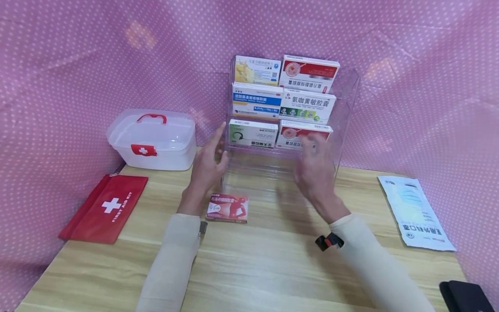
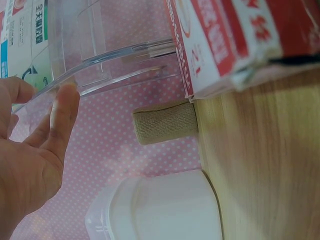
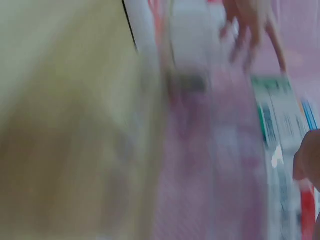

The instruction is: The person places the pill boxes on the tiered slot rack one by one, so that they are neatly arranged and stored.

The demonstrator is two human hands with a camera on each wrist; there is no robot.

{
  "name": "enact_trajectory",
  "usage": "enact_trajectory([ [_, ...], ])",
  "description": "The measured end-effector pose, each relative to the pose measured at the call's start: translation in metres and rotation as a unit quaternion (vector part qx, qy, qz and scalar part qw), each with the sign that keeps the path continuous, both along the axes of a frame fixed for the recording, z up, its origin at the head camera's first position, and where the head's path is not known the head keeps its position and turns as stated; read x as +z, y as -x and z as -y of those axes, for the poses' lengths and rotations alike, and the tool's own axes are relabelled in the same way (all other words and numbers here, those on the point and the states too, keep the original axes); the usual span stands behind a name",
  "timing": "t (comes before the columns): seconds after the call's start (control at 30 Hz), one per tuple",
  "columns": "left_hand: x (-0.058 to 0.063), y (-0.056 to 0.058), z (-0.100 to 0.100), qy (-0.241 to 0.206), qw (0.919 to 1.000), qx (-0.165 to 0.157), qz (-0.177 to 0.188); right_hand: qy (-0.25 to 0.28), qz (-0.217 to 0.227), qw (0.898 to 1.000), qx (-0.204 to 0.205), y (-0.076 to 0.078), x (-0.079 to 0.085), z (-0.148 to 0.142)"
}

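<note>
A clear display rack (image 1: 348, 102) stands at the back, with medicine boxes in three tiers. My left hand (image 1: 208, 167) is at its left side, index finger extended; in the left wrist view the fingertips are right at the clear edge. Nearest is the green-and-white medicine box (image 1: 253, 133) at bottom left. My right hand (image 1: 315, 175), blurred, is in front of the red-and-white medicine box (image 1: 290, 132) at bottom right, fingers overlapping it. In the right wrist view its thumb (image 3: 307, 160) is close to the box fronts. A red-and-pink medicine box (image 1: 227, 208) lies flat below the left hand.
At left are a white lidded first-aid box (image 1: 163, 151) and a red first-aid pouch (image 1: 105, 212). A mask packet (image 1: 415, 212) lies at right, a black object (image 1: 465, 297) at the near right corner. A tan bandage roll (image 2: 165, 122) stands behind the rack's left side.
</note>
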State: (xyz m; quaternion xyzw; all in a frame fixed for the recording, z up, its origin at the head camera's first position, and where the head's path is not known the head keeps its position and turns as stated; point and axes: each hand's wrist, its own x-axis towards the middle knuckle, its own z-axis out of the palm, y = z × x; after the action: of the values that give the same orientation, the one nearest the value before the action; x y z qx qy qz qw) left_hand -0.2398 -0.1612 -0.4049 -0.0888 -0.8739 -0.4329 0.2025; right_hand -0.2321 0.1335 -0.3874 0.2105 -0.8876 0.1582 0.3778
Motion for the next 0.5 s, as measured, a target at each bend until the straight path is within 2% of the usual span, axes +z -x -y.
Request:
enact_trajectory([
  [0.07,0.000,0.000,0.001,0.002,1.0000,0.001,-0.003,-0.006,0.022,0.999,0.046,-0.012,-0.012,0.016],
  [0.13,0.000,0.001,0.001,0.003,1.0000,0.001,-0.007,-0.010,0.098,0.991,0.085,-0.027,-0.023,0.033],
  [0.2,0.000,0.001,0.002,0.000,1.0000,-0.001,-0.008,-0.015,0.195,0.975,0.109,-0.040,-0.035,0.050],
  [0.27,0.000,0.002,0.001,-0.004,1.0000,-0.003,-0.008,-0.017,0.291,0.949,0.120,-0.052,-0.048,0.065],
  [0.33,-0.001,0.001,0.001,-0.006,0.9999,-0.006,-0.007,-0.017,0.360,0.924,0.126,-0.060,-0.058,0.078],
  [0.37,-0.001,0.001,0.001,-0.006,1.0000,-0.005,-0.005,-0.016,0.385,0.914,0.127,-0.063,-0.062,0.082],
  [0.43,-0.001,0.000,0.001,-0.007,0.9999,-0.005,-0.006,-0.008,0.418,0.900,0.123,-0.068,-0.068,0.090],
  [0.5,0.000,0.000,0.001,-0.006,0.9999,-0.006,-0.009,0.004,0.435,0.893,0.115,-0.069,-0.071,0.094],
])
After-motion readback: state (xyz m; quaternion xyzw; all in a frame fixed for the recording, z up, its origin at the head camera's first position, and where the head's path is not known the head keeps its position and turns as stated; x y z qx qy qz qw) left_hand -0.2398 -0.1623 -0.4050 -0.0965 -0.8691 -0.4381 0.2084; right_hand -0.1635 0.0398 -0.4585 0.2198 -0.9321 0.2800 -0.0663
